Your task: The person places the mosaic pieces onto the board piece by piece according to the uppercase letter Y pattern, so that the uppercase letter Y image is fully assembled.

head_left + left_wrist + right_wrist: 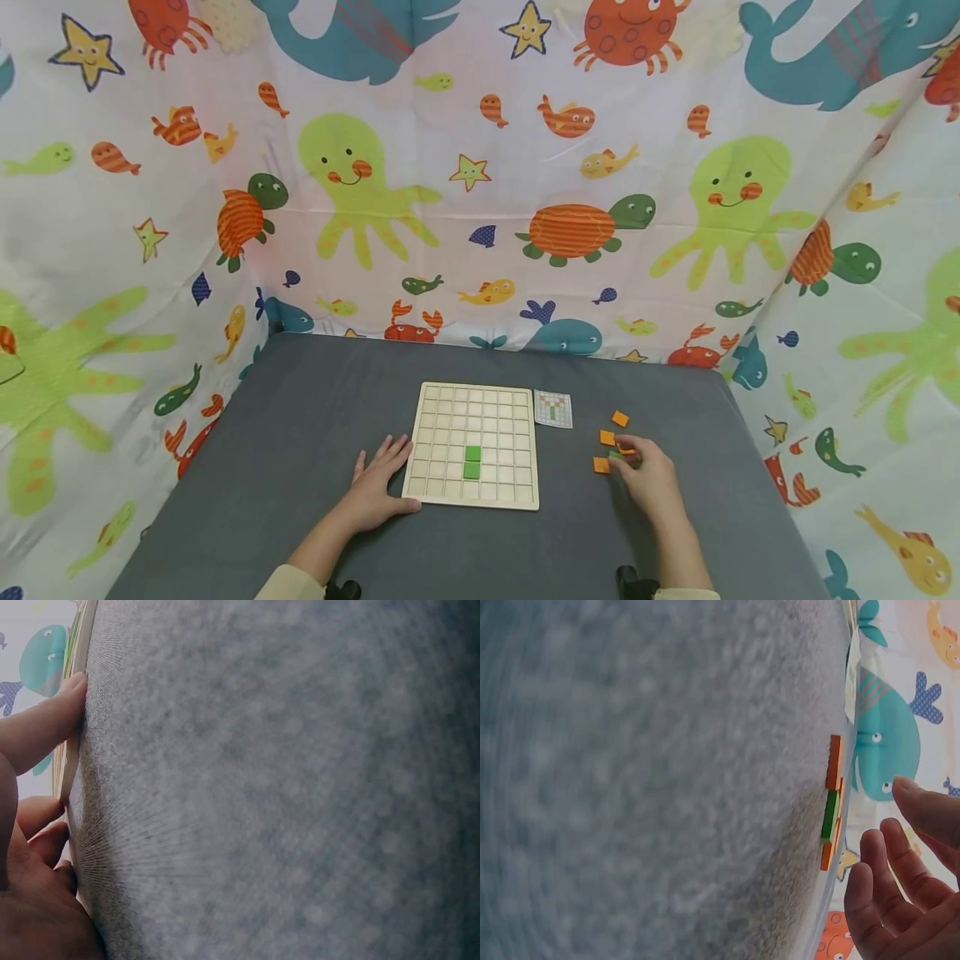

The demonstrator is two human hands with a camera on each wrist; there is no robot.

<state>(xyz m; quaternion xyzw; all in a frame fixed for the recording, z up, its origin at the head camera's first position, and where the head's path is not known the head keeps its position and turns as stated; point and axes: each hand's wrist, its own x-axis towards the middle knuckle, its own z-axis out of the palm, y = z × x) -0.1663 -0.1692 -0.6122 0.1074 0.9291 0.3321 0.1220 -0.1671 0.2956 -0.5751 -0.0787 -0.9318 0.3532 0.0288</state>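
A square wooden grid board [510, 504] lies on the grey table, with two green tiles [472, 462] one above the other in its grid. My left hand [373, 490] rests at the board's left edge, fingers spread and thumb at the near corner; the left wrist view shows the thumb touching the rim. To the right of the board, my right hand [651, 479] hovers over a loose green tile [830, 815] among several orange tiles [602, 465]. Its thumb and fingers are apart with nothing between them, and they partly cover the tiles in the head view.
A small printed card [552, 409] with a coloured grid pattern lies beside the board's upper right corner. Patterned cloth [480, 250] with sea animals hangs around the table's back and sides. A dark table surface [322, 400] stretches left of the board.
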